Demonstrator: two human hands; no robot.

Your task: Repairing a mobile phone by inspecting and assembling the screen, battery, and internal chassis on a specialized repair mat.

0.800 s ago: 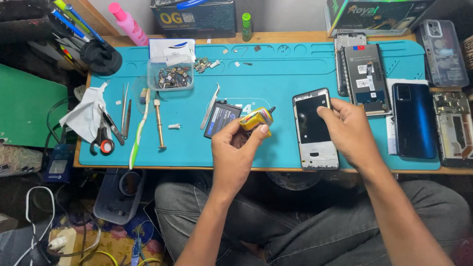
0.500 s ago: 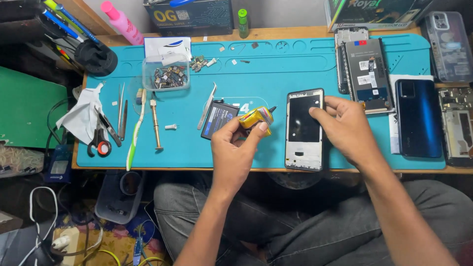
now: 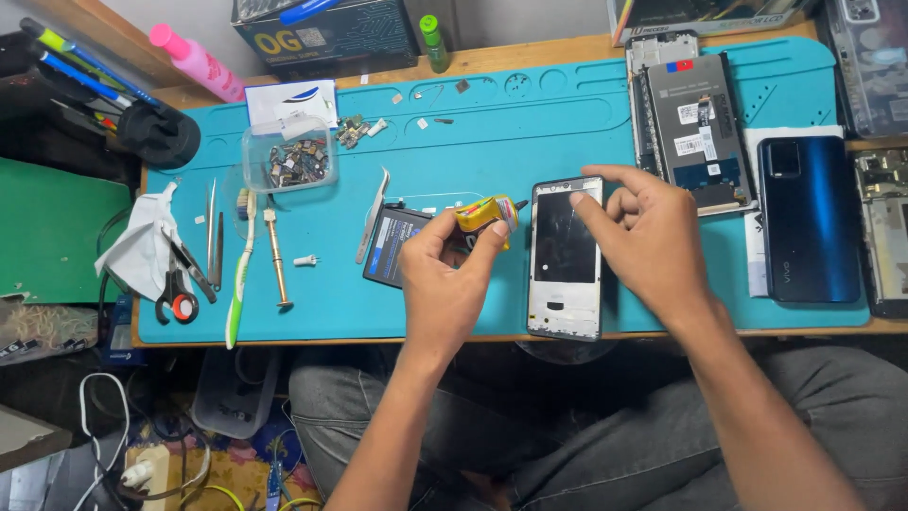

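The left hand is raised over the near edge of the teal mat that covers the tabletop, its thumb and fingers pinched around a small yellow tube, which sits at the fingertips with its nozzle end pointing to the right. Just below and behind those fingers lies a dark battery, flat on the mat. Just right of the tube, between the two hands, a phone frame with a dark screen area lies flat and lengthwise. The right hand hovers at its right edge, fingers loosely spread and holding nothing, the index fingertip resting at or just above the upper part of the frame; whether it truly touches cannot be told. Beyond the right fingers lies an opened phone body, and to their right a blue phone back cover. Well to the left of the left fingers lie a toothbrush, a screwdriver, tweezers, scissors and a clear box of small parts.
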